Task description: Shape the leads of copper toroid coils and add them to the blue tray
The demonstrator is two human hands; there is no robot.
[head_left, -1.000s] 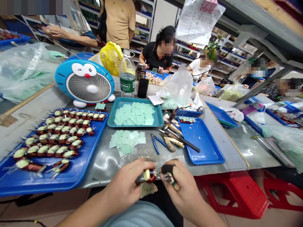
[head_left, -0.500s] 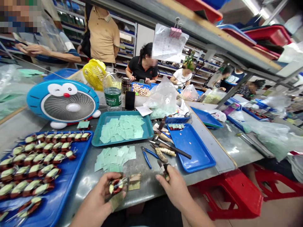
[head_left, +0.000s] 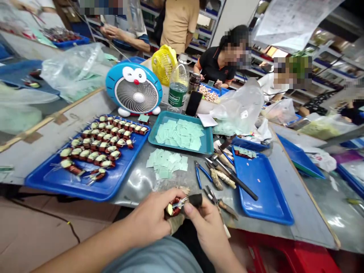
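My left hand (head_left: pixel 155 214) is closed around a copper-wound ring coil (head_left: pixel 174 208) with a pale yellow patch and silvery wire leads. A tan wrap covers part of the left thumb. My right hand (head_left: pixel 206 220) meets it from the right, thumb and black-covered forefinger pinching at the coil's leads. Just beyond the right hand lie pliers (head_left: pixel 212 195) and a tool with a worn brown handle (head_left: pixel 227 208). Blue-handled cutters (head_left: pixel 202 172) rest farther back. A heap of pale green square sheets (head_left: pixel 166 163) lies on the metal bench ahead of the hands.
At left, a blue tray (head_left: pixel 96 189) carries rows of similar coils. A teal tray (head_left: pixel 153 142) holds more green sheets. On the right stands another blue tray (head_left: pixel 264 189) with a few pieces at its far end. A fan (head_left: pixel 139 91) and bottle (head_left: pixel 178 91) stand behind; people sit beyond.
My right hand has moved left from beside the tools to the coil, and both hands are now together. The tools where it was are uncovered. The view has turned left.
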